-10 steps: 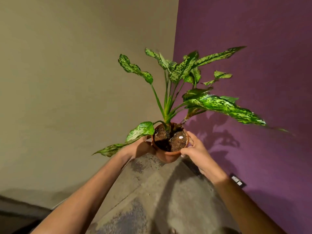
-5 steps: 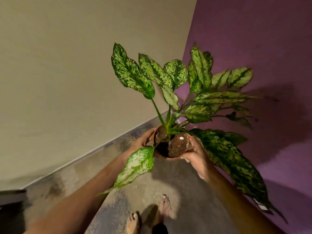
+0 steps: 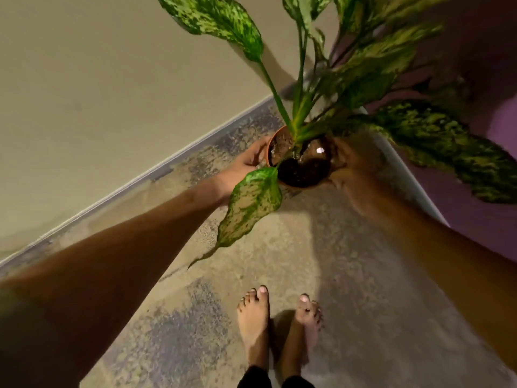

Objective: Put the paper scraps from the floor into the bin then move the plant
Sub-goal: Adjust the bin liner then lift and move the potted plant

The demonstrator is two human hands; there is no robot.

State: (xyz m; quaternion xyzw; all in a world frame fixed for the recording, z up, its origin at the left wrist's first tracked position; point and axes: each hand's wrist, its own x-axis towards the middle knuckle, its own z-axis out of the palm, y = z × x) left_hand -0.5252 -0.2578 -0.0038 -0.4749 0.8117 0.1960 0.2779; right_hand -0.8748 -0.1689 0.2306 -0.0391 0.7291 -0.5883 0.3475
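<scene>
Corner walls close behind plant (image 3: 330, 88); bare floor (image 3: 321, 247) toward feet. Left hand (image 3: 246, 166) and right hand (image 3: 352, 169) curled round pot (image 3: 300, 184), gripping opposite sides.

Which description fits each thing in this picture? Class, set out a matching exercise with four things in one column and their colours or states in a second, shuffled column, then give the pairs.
Things:
1. pot
2. right-hand wall
3. left hand
4. feet

Descriptions:
A. purple
B. bare, standing on the mottled floor
C. terracotta orange, filled with dark soil
D. holding one side of the pot, opposite the right hand

Pairs: 1-C, 2-A, 3-D, 4-B
</scene>
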